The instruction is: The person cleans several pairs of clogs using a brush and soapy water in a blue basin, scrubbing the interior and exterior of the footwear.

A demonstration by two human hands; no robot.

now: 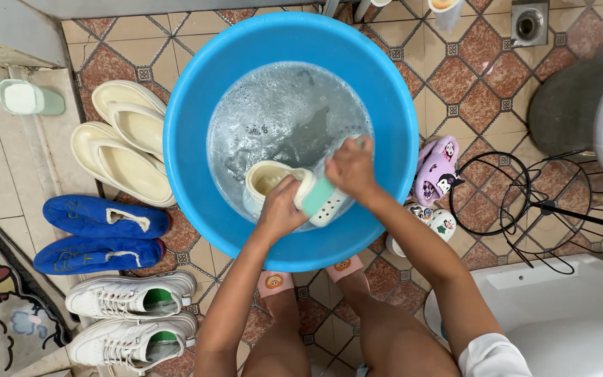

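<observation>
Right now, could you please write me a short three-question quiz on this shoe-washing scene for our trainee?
1. True or false: the round blue plastic basin holds soapy water.
2. Which hand holds the cream rubber clog? A) left hand B) right hand
3. Fill in: beside the basin, below the pair of blue fabric shoes, lies a pair of white lace-up ____.

Key:
1. True; foam covers the water.
2. A; the right hand grips a white and green scrubbing brush against the clog.
3. Sneakers.
</observation>
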